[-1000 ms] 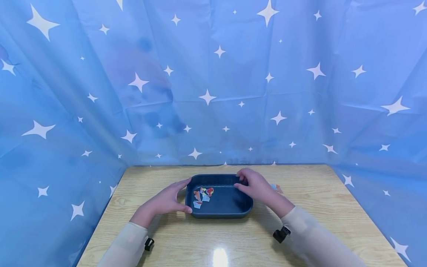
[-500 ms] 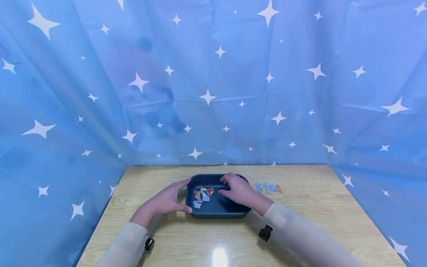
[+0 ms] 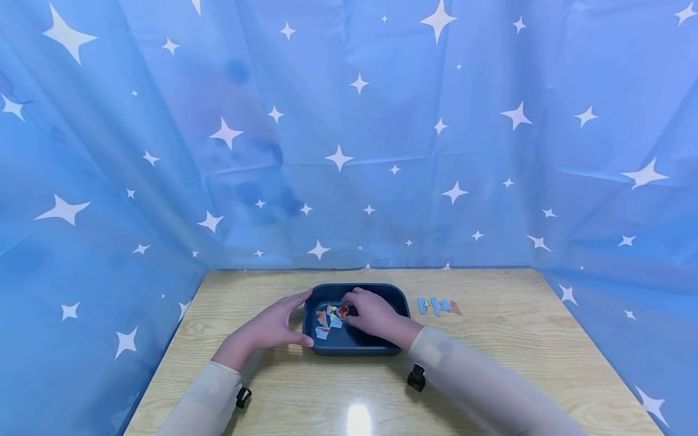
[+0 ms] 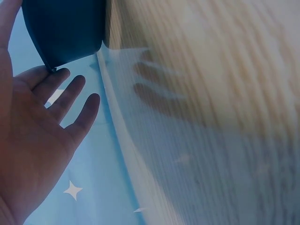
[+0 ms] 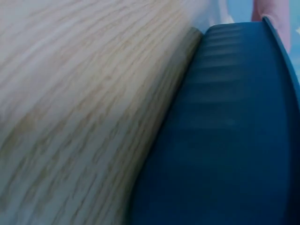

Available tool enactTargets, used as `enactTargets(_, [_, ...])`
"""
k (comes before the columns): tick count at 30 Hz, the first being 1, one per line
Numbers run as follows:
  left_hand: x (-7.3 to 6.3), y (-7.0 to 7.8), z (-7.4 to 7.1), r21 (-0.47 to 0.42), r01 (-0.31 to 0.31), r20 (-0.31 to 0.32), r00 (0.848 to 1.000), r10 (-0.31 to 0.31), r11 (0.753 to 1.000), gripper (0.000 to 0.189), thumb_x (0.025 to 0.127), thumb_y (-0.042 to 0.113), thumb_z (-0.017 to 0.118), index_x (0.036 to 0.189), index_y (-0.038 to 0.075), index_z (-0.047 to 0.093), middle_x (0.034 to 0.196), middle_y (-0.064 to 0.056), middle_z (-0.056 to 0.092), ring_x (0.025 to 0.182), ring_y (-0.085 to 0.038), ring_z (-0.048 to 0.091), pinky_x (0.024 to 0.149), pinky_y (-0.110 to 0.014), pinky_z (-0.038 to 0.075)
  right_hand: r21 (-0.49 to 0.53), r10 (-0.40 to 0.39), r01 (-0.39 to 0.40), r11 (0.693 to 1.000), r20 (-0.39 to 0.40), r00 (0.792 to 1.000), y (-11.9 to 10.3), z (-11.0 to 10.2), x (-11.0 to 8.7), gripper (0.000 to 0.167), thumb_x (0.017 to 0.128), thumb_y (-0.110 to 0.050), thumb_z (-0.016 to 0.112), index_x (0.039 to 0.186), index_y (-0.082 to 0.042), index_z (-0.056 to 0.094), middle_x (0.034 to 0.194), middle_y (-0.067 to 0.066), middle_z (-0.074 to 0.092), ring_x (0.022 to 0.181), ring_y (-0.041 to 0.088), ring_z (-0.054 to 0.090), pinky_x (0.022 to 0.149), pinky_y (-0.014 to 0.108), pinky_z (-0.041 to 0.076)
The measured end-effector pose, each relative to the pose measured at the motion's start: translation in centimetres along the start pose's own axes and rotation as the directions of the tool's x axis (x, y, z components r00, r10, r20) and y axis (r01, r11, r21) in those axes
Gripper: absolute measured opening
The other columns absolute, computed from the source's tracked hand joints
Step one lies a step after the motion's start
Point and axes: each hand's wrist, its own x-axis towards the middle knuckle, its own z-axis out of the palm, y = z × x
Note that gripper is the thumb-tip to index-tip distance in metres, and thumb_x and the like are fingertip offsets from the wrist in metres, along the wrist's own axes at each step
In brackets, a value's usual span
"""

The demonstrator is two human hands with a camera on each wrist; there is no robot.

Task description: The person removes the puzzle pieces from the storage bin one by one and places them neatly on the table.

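A dark blue rectangular tray (image 3: 360, 350) with raised walls lies on the wooden table. Small flat printed pieces with irregular outlines, perhaps jigsaw pieces, lie in its left part, among them a pale blue piece (image 3: 322, 333) and a red piece (image 3: 342, 311). At the tray's left end my left hand (image 3: 272, 326) rests with spread fingers, its thumb at the front corner; the left wrist view shows the fingertips touching the tray. My right hand (image 3: 373, 312) reaches into the tray, thumb and index finger apart on either side of the red piece. The right wrist view hides its fingers behind the tray wall.
Right of the tray, several more printed pieces (image 3: 435, 306) lie in a row on the table (image 3: 491, 351). A blue curtain (image 3: 349, 200) with white stars hangs behind and on both sides. Each wrist wears a small black camera mount.
My right hand has moved left across the tray, from its right rim to the red piece. The row of pieces on the right has come into sight. My left hand stays in place.
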Motion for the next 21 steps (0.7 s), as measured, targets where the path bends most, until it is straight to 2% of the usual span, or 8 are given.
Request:
enactTargets(7, [0.02,-0.05,-0.01,-0.001,-0.006,0.003,1.000,0.006,1.000,0.121,0.081,0.062,0.095,0.177,0.025,0.031,0.178,-0.008,0.037,0.163,-0.039,0.033,0.128,-0.065,0.033,-0.030,-0.035,0.036,0.999,0.009,0.999,-0.48,0.21,0.51,0.032,0.100,-0.025,0.086,0.129,-0.012,0.081,0.114,0.005,0.074,0.092,0.016,0.066,0.083,0.039,0.061])
enactTargets(15, [0.05,0.13,-0.02,-0.005,-0.004,0.004,1.000,0.004,1.000,0.121,0.081,0.060,0.096,0.177,0.025,0.031,0.177,-0.009,0.038,0.163,-0.039,0.034,0.128,-0.065,0.033,-0.077,-0.064,0.064,0.995,0.000,0.998,-0.26,0.71,0.83,0.022,0.101,-0.025,0.085,0.120,-0.015,0.087,0.106,0.001,0.070,0.086,0.013,0.060,0.074,0.031,0.057])
enactTargets(21, [0.06,0.18,0.01,-0.011,0.001,-0.001,1.000,-0.001,1.000,0.120,0.082,0.059,0.096,0.177,0.025,0.031,0.177,-0.009,0.038,0.163,-0.039,0.034,0.128,-0.064,0.033,-0.113,-0.063,0.062,0.992,-0.008,0.998,-0.21,1.00,0.98,0.021,0.101,-0.025,0.085,0.120,-0.017,0.087,0.105,0.000,0.069,0.086,0.012,0.061,0.073,0.030,0.057])
